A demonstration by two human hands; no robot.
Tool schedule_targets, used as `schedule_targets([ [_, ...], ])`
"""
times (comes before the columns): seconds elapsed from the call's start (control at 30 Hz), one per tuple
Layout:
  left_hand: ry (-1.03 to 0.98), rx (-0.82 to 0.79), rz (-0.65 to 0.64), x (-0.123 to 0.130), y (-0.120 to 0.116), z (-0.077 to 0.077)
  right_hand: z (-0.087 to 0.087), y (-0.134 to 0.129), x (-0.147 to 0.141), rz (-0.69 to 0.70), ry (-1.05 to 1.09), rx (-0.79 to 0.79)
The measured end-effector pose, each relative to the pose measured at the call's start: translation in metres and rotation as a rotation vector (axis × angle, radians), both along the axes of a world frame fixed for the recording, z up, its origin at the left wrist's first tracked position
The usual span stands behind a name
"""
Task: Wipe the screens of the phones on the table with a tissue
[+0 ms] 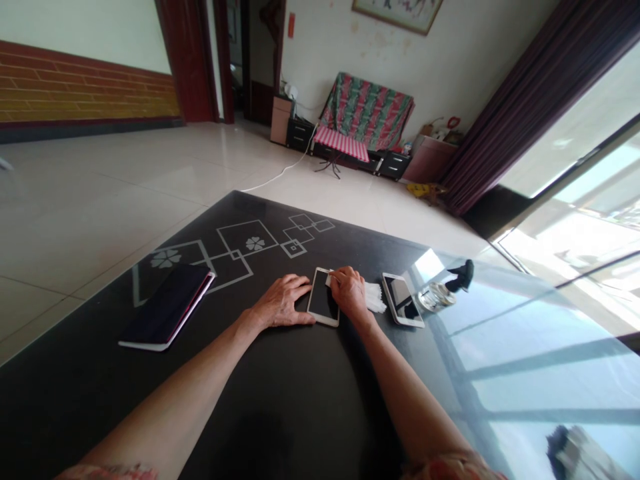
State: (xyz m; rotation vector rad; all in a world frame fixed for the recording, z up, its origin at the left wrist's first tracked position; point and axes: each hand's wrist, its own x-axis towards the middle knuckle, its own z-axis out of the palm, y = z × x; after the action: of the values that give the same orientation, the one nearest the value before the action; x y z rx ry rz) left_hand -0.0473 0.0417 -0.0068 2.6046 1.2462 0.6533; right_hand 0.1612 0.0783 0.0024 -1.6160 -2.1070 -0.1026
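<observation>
One black table [290, 413] spread below. Left hand [283, 301] held open, fingers spread; right hand [351, 293] curled, whether gripping cannot be told. White smartphone [323, 304] laid flat between, touched by both, long axis pointed away. White tissue [375, 298] partly covered by right hand.

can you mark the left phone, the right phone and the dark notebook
Left phone [321, 300]: head view, on its dark screen.
Right phone [403, 301]: head view, on its screen.
Dark notebook [167, 307]: head view, on its cover.
</observation>
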Motion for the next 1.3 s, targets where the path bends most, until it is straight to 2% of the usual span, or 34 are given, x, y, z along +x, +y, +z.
schedule_targets([
  [0.17,0.01,-0.01,0.011,0.0,-0.001,0.001,-0.004,-0.002,0.009,-0.053,0.038,0.011],
  [0.47,-0.007,0.004,0.011,0.0,0.0,-0.001,0.001,0.009,-0.021,0.031,-0.008,-0.005],
  [0.63,-0.02,0.006,0.0,0.0,0.001,-0.003,0.003,0.007,-0.027,0.045,-0.012,-0.016],
  [1.07,-0.014,0.011,0.013,-0.001,0.002,-0.007,-0.005,-0.005,0.01,-0.097,0.06,-0.015],
  [1.3,-0.006,0.027,0.02,-0.002,0.004,-0.01,-0.003,0.002,-0.017,-0.04,0.015,-0.008],
])
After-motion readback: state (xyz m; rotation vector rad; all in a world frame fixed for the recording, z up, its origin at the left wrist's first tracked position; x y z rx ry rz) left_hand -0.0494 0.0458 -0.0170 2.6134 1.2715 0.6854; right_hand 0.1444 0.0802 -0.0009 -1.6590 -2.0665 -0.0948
